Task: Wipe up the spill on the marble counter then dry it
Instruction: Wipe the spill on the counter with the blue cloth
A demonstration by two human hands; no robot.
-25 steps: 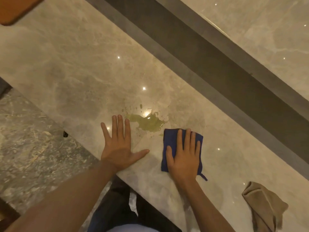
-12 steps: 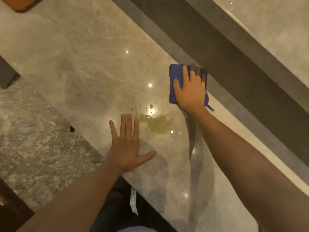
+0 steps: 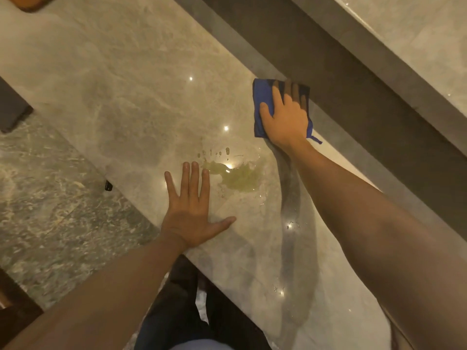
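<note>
Polished marble counter [image 3: 121,92], yellowish spill [image 3: 240,179], blue cloth [image 3: 262,97]

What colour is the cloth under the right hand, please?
Blue; the cloth lies flat under the right hand, seen in the head view.

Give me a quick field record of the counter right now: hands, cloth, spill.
left hand: flat on the marble counter, fingers spread, fingertips close to the spill
right hand: pressing the blue cloth flat, fingers straight
blue cloth: at the counter's far edge, beyond the spill, not touching it
spill: yellowish puddle with small droplets, not yet wiped
</note>
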